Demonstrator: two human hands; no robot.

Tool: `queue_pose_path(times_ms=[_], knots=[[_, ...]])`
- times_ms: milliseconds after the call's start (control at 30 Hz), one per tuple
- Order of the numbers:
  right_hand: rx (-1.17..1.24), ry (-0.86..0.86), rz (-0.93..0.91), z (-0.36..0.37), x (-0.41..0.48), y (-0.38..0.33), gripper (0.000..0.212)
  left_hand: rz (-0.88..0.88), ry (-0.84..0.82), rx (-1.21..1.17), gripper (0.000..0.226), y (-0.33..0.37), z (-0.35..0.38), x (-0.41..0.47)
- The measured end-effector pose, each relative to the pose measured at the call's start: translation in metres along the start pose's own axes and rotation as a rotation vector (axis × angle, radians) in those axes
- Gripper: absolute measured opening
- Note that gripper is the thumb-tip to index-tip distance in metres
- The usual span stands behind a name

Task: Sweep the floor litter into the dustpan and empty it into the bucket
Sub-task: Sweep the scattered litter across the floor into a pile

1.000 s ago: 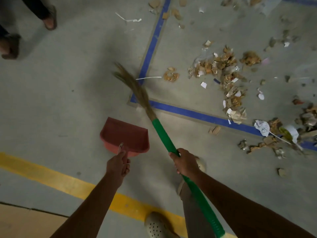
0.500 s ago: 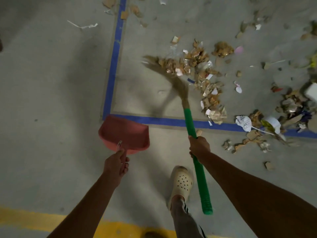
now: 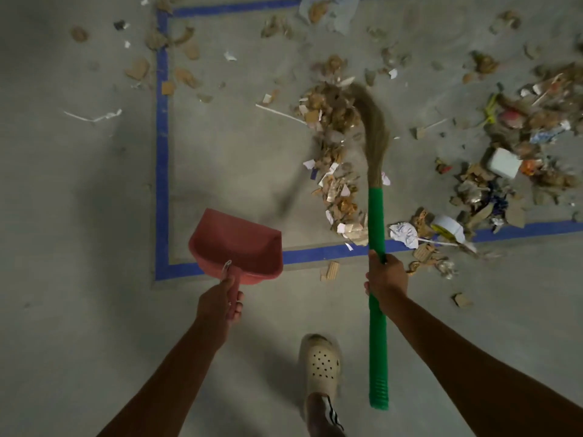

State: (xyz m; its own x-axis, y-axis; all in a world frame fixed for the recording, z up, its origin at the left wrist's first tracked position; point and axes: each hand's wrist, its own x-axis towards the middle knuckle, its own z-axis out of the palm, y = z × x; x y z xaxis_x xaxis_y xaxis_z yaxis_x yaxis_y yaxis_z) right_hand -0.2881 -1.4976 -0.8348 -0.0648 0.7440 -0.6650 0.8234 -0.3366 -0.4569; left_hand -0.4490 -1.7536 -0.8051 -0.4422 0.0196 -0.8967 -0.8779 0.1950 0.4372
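Observation:
My left hand [image 3: 220, 302] grips the handle of a red dustpan [image 3: 237, 244], which hangs empty over the near left corner of a blue taped square. My right hand [image 3: 385, 277] grips the green handle of a grass broom [image 3: 377, 222]. Its brown bristles curve left at the far end and touch a strip of cardboard and paper litter [image 3: 334, 146] lying inside the square. A larger heap of litter [image 3: 517, 152] lies to the right. No bucket is in view.
Blue tape [image 3: 162, 152] marks a square on the grey concrete floor. Scattered cardboard scraps [image 3: 186, 52] lie around its far left corner, and a white strip [image 3: 93, 116] lies outside it. My foot in a cream clog [image 3: 321, 367] stands between my arms.
The broom has swung from left of the litter strip over to its right side, with bristles now against the strip. The view has shifted forward, and the dustpan stays held low at the left.

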Motion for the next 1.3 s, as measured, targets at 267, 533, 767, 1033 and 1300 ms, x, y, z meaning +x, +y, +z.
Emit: queue_pose_path(times_ms=[267,533,767,1033,1300], knots=[[0.055,-0.081,-0.122,0.016,-0.044,0.016,0.028,-0.008,-0.006,0.001,0.013,-0.001,-0.014,0.010],[-0.230,-0.324,-0.358,0.066,-0.127,0.028,0.021,-0.100,0.028,0.023,0.018,-0.009,-0.056,0.024],[-0.596,-0.467,-0.306,0.141,-0.144,0.005,0.031,-0.131,0.071,-0.005,0.021,0.024,-0.126,0.040],[-0.108,-0.128,0.186,0.186,-0.109,-0.036,0.038,-0.082,0.085,-0.004,0.016,0.066,-0.203,0.073],[0.010,0.000,-0.017,0.177,-0.150,-0.099,0.032,-0.084,0.051,-0.079,0.014,0.105,-0.240,0.083]])
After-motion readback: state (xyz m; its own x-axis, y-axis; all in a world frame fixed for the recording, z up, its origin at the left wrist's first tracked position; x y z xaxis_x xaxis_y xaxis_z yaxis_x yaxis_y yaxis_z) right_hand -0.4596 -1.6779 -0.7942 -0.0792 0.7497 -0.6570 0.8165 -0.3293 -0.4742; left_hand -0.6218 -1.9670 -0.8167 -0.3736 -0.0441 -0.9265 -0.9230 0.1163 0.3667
